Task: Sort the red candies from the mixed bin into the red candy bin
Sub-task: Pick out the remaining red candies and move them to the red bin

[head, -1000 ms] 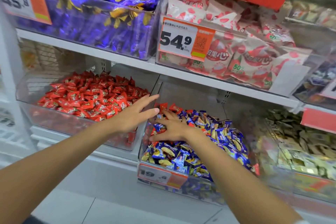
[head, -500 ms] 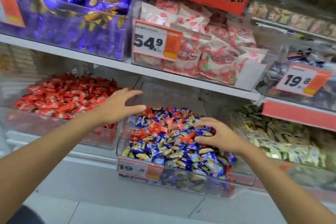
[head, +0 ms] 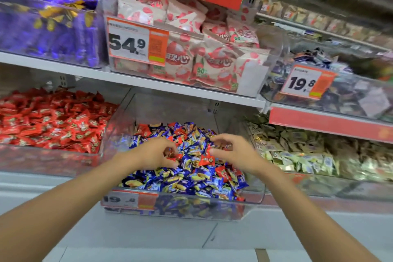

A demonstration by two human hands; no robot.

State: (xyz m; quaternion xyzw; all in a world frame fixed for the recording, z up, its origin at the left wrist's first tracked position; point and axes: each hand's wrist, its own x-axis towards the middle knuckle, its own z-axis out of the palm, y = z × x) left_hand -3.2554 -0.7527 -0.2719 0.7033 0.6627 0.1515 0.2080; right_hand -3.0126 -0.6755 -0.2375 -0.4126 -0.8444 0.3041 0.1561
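Note:
The mixed bin [head: 256, 189] is a clear tub at centre, heaped with blue-and-yellow candies [head: 191, 178] and a few red candies [head: 221, 171] among them. To its left, the red candy bin [head: 53, 161] holds a pile of red wrapped candies [head: 53, 121]. Both my hands are down on the mixed heap. My left hand [head: 153, 154] has its fingers curled, pinching a red candy [head: 171, 154] against the thumb. My right hand [head: 234, 153] hovers as a loose claw, thumb and fingers apart, just right of another red candy [head: 205, 160].
A 19.8 price tag [head: 127, 200] hangs on the mixed bin's front. A bin of pale green candies [head: 308, 155] stands to the right. The white shelf [head: 148, 82] overhead carries pink-and-white bags [head: 202, 59] and purple packs [head: 53, 27]. Grey floor lies below.
My left hand has come off the red bin's edge and down into the mixed bin, closing on a red candy. My right hand has lifted slightly with its fingers apart. The view has shifted right.

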